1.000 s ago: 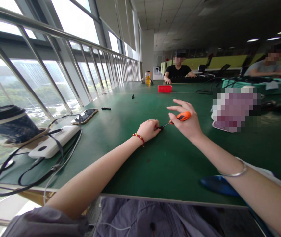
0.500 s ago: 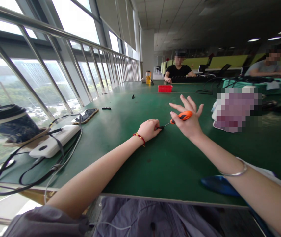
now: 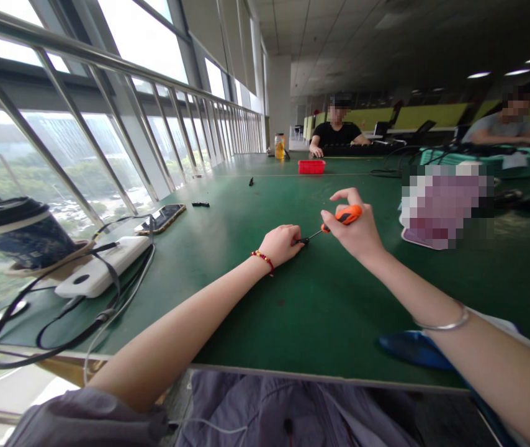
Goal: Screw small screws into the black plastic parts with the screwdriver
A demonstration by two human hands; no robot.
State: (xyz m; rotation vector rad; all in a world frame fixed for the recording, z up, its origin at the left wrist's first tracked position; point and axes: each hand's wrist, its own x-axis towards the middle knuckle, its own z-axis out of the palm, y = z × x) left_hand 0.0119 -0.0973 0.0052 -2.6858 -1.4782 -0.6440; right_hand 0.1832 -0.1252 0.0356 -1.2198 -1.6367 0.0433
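Over the green table, my right hand (image 3: 357,228) is closed around the handle of an orange and black screwdriver (image 3: 349,215). The screwdriver's thin shaft slants down to the left, its tip at a small black part (image 3: 303,240). My left hand (image 3: 282,243) pinches that part against the tabletop, its fingers covering much of it, so its exact kind is hidden. A red beaded bracelet (image 3: 264,259) circles the left wrist and a silver bangle (image 3: 446,321) the right forearm.
Two small black pieces (image 3: 200,204) (image 3: 251,181) lie beyond my left hand. A phone (image 3: 167,217), white power bank (image 3: 102,267), cables and a lidded cup (image 3: 23,233) stand left. A red bin (image 3: 311,167) is ahead; co-workers sit beyond. A blue object (image 3: 411,349) lies near my right forearm.
The fingers of my right hand, spread before, have curled in towards the screwdriver handle. My left hand and the black part have stayed in place.
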